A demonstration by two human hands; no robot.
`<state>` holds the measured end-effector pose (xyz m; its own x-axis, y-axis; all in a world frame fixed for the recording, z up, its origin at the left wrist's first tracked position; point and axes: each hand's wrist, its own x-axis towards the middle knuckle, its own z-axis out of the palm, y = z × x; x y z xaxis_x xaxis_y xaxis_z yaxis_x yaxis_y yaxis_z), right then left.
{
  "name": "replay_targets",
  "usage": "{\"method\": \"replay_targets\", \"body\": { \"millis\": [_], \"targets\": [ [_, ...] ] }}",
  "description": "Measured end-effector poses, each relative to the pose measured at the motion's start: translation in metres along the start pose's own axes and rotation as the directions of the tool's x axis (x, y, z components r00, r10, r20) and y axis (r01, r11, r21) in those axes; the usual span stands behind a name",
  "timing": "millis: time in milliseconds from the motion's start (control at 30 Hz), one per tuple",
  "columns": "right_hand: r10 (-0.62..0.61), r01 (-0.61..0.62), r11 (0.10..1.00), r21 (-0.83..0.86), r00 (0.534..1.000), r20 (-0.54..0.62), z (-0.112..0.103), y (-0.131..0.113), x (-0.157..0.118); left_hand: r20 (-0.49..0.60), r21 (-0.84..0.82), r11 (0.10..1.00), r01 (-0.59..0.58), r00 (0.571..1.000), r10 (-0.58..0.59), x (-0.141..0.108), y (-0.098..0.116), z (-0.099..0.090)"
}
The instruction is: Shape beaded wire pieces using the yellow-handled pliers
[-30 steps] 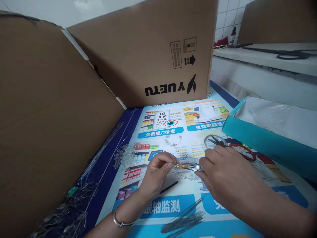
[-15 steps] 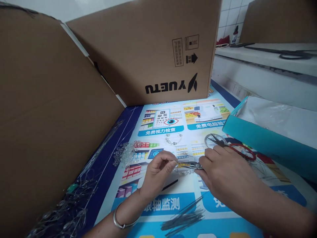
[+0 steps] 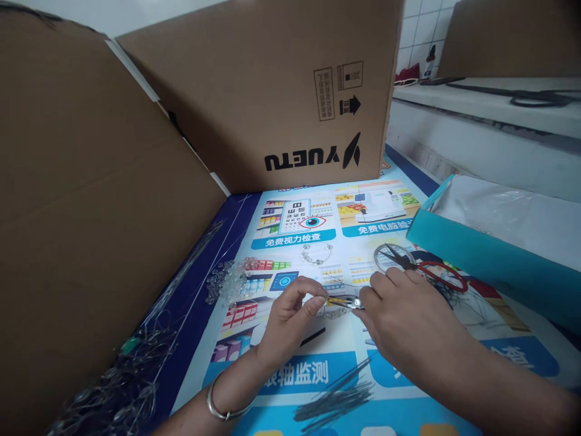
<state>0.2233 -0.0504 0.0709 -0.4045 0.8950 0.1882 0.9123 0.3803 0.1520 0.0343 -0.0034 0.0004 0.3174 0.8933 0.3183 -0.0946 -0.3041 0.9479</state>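
Observation:
My left hand (image 3: 293, 315), with a metal bangle at the wrist, pinches the end of a beaded wire (image 3: 336, 314) between thumb and fingertips. Clear beads hang on this wire, just below the pliers. My right hand (image 3: 399, 306) is closed round a pair of small pliers (image 3: 353, 302), whose handles are hidden in the palm. The plier jaws point left and reach the wire at my left fingertips; whether they grip it I cannot make out. Behind the hands lies a curved wire strung with clear beads (image 3: 318, 261).
Loose clear beads (image 3: 231, 281) lie at left, cut wires (image 3: 336, 399) in front. Red-handled scissors (image 3: 440, 275) rest by a wire coil (image 3: 385, 249) beyond my right hand. A teal box (image 3: 490, 260) stands right; cardboard (image 3: 272, 91) walls the back and left. Tangled wire pieces (image 3: 122, 381) lie lower left.
My right hand and the pliers have shifted slightly left, with the jaws closer to my left fingertips. My left hand keeps its pinch, almost unmoved.

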Motion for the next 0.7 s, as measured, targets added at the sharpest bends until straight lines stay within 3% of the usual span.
{"method": "replay_targets", "body": {
  "millis": [700],
  "targets": [
    [0.002, -0.002, 1.000, 0.018, 1.000, 0.006, 0.0019, -0.0069, 0.0011, 0.010, 0.095, 0.995, -0.045, 0.999, 0.044, -0.0023, 0.0003, 0.0008]
  ]
}}
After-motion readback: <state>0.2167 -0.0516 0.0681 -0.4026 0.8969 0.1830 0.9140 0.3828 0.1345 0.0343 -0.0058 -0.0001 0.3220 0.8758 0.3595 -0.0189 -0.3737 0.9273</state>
